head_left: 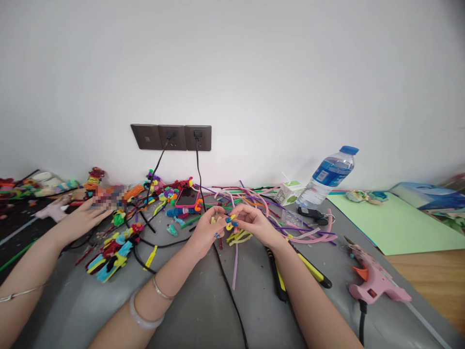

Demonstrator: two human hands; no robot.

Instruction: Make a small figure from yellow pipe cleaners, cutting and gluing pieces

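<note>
Pipe cleaner [230,223] in yellow, bent into a small curl, is held above the gray tabletop [196,300], near the middle of the view. Its long axis seems to run roughly upright in the view, but the direction of its ends cannot be told, as they are partly covered by fingers. It is pinched narrowly between thumb and fingers by both the left hand [209,227] and the right hand [252,224]. Just below, pale yellow strips [240,237] are slanted slightly up toward the right, and a lilac strip [235,269] is pointed toward the wearer. Black-and-yellow handles [313,268] are partly hidden by the right forearm. Farther right, a pink glue gun [374,280] is laid with its nozzle toward the wall [276,87]. At far left, another person's hand [80,219] is spread near colorful figures.
</note>
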